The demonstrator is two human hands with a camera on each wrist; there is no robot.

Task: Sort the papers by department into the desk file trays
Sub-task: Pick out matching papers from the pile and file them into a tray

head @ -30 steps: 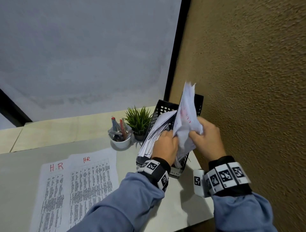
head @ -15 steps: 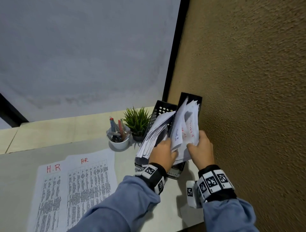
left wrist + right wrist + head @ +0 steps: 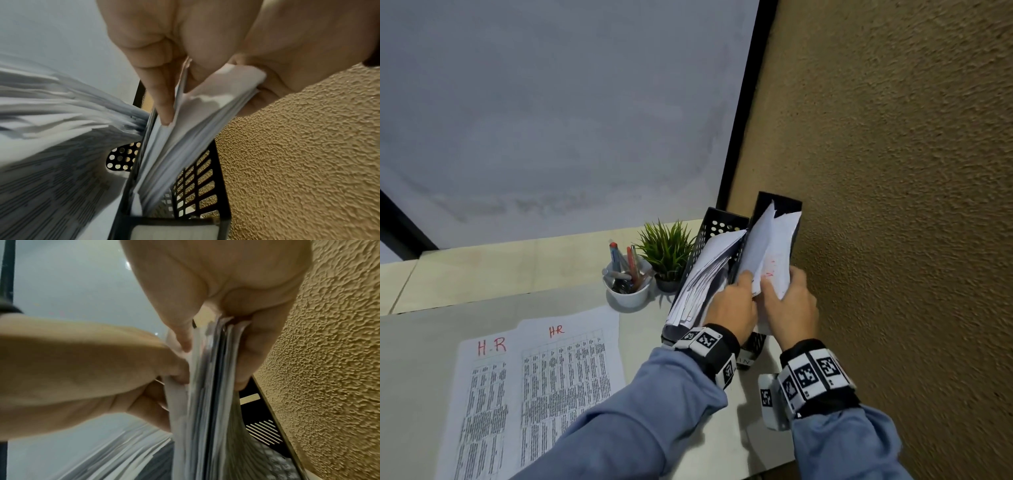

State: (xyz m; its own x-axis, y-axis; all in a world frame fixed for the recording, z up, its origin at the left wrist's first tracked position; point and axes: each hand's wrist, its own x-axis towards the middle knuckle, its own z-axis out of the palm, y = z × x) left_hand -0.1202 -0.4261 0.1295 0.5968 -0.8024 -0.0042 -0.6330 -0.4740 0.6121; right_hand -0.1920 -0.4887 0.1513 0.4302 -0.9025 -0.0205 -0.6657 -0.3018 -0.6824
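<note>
Two black mesh file trays stand upright at the desk's right end, by the wall. The right tray (image 3: 779, 202) (image 3: 202, 183) holds a sheaf of white papers (image 3: 772, 255) (image 3: 185, 142) (image 3: 209, 402) with red writing. My right hand (image 3: 789, 301) (image 3: 226, 340) grips that sheaf, thumb on one side and fingers on the other. My left hand (image 3: 736, 301) (image 3: 164, 91) pinches the sheaf's left sheets. The left tray (image 3: 717, 222) is full of leaning papers (image 3: 705, 274) (image 3: 51, 129). Two printed sheets marked "HR" (image 3: 534, 387) lie flat on the desk (image 3: 414, 359).
A white cup of pens (image 3: 626, 287) and a small potted plant (image 3: 667, 250) stand just left of the trays. A rough tan wall (image 3: 893, 205) runs close along the right tray. The desk's front right corner (image 3: 756, 445) lies under my right wrist.
Both hands have pushed the sheaf down and forward into the right tray; a second ago it stood well above the tray's rim.
</note>
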